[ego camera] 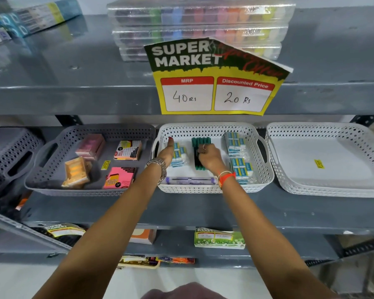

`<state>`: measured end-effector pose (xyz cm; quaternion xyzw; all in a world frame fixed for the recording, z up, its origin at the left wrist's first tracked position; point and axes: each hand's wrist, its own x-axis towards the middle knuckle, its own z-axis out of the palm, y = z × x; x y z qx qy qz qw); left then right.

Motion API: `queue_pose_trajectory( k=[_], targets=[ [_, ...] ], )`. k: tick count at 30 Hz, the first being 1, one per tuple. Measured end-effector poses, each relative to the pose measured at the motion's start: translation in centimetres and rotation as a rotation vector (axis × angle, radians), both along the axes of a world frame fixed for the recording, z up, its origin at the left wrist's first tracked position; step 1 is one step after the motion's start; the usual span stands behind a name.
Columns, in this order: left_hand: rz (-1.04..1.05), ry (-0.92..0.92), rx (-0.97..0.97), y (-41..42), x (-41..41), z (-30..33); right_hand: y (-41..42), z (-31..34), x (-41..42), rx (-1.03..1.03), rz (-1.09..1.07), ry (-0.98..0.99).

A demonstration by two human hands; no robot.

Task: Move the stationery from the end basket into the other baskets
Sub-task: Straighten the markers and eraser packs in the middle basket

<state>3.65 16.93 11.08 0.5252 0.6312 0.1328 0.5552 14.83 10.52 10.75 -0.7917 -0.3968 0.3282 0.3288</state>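
Three baskets stand in a row on the grey shelf. The right end white basket (pixel 324 134) holds only a yellow sticker. The middle white basket (pixel 207 128) holds blue eraser packs (pixel 235 145), green markers (pixel 200 140) and a clear pen tube (pixel 190 180). My left hand (pixel 167 153) rests on eraser packs (pixel 178 155) at the basket's left side, thumb raised, fingers hidden. My right hand (pixel 209 157) lies curled over the green markers. The grey basket (pixel 108 131) on the left holds sticky note pads (pixel 119 177) and small boxes.
A yellow supermarket price sign (pixel 214 91) hangs from the shelf above, over the middle basket. Clear boxes of coloured items (pixel 201 24) are stacked on the upper shelf. Another grey basket (pixel 11 156) stands at the far left. Lower shelves hold more packs.
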Motion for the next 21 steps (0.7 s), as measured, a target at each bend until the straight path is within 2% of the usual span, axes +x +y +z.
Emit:
queue_pose_trajectory(
  k=[3, 8, 10, 13, 21],
  targets=[
    [-0.124, 0.087, -0.005, -1.1, -0.8, 0.3, -0.9, -0.6, 1.7, -0.077, 0.037, -0.110],
    [-0.414, 0.499, 0.168, -2.5, -1.6, 0.5, -2.8, -1.3, 2.2, -0.241, 0.262, -0.285],
    [-0.513, 0.593, 0.188, -2.8, -1.8, 0.2, -3.0, -1.4, 2.0, -0.286, 0.318, -0.300],
    [-0.561, 0.641, 0.223, -3.1, -2.1, -0.7, -3.3, -1.6, 1.7, -0.314, 0.357, -0.326],
    [-0.544, 0.600, 0.238, -3.8, -1.9, -0.6, -3.9, -1.6, 1.9, -0.331, 0.373, -0.413]
  ],
)
